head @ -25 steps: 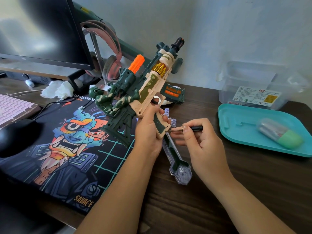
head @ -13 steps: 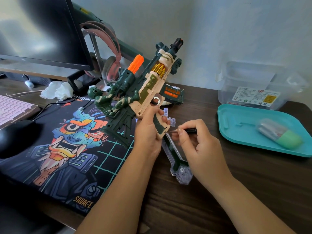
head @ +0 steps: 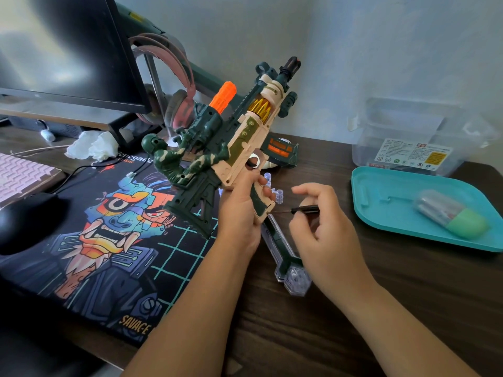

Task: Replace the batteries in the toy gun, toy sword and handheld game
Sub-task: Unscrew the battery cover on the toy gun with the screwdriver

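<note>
Toy gun (head: 243,140) is gripped by left hand (head: 239,216) — screwdriver (head: 303,210), tip at its handle, is pinched by right hand (head: 330,240).

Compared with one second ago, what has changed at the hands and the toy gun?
The right hand loosened: index finger and thumb opened off the screwdriver, baring its handle. Its tip stays at the grip of the toy gun, which the left hand still holds.

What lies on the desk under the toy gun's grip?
A clear-and-green toy sword lies flat there; its near end and far tip show. The left hand and the toy gun cover its middle.
</note>
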`<action>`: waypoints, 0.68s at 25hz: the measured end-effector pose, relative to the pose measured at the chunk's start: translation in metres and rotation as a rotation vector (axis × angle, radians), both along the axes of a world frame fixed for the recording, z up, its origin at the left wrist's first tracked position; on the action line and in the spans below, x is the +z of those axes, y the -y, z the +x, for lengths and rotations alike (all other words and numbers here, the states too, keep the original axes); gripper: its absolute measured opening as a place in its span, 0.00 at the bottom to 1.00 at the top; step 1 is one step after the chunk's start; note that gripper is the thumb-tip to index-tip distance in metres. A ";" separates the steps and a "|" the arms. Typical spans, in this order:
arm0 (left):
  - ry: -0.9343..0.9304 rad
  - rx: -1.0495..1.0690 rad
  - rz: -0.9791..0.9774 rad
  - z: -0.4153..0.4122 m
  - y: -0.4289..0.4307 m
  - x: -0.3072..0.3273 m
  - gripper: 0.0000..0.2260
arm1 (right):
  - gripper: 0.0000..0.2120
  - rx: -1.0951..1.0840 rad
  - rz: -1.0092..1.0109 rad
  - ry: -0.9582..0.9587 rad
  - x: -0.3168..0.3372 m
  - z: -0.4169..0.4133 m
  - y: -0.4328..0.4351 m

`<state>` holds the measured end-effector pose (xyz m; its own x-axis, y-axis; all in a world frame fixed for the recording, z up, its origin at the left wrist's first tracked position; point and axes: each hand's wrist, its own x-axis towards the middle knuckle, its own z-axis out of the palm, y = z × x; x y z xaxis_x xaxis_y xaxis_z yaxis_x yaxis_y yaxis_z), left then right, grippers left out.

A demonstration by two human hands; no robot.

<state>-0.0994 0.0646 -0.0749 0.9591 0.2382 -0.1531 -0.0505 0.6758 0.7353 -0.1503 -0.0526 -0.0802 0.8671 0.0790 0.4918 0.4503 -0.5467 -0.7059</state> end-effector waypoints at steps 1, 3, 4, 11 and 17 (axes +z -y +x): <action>0.002 0.001 0.003 -0.001 0.000 0.001 0.06 | 0.08 -0.001 -0.010 -0.012 -0.001 0.001 0.001; -0.002 0.001 0.008 -0.001 0.000 0.001 0.05 | 0.11 -0.035 -0.040 0.031 0.001 0.002 0.000; -0.004 0.002 0.011 -0.002 0.001 0.002 0.05 | 0.12 -0.053 -0.056 0.057 0.002 0.002 0.000; 0.001 -0.005 0.041 -0.003 0.002 0.003 0.07 | 0.12 -0.054 -0.037 0.035 0.002 0.002 0.001; -0.001 -0.007 0.037 -0.002 0.003 0.002 0.09 | 0.12 -0.024 0.014 -0.002 0.000 0.000 -0.001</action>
